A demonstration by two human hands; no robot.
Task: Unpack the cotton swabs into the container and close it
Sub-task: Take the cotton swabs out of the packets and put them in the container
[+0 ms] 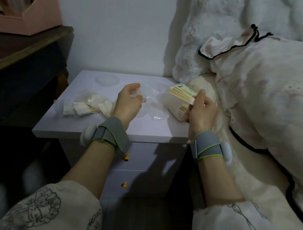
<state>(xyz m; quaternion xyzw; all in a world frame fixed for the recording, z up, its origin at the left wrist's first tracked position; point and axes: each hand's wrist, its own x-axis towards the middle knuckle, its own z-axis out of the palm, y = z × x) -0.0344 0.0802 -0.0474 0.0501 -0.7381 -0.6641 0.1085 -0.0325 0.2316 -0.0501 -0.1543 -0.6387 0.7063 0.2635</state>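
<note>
The right hand pinches a swab bundle, sticks pointing up-left, over the swab pack at the tabletop edge — the clear container lies just left, gripped by the left hand, with loose swabs farther left.

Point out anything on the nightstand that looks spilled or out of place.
Cotton swabs lie loose in a scattered heap near the nightstand's left edge, outside any container. Crumpled clear plastic sits between the hands. Nothing looks damaged.
</note>
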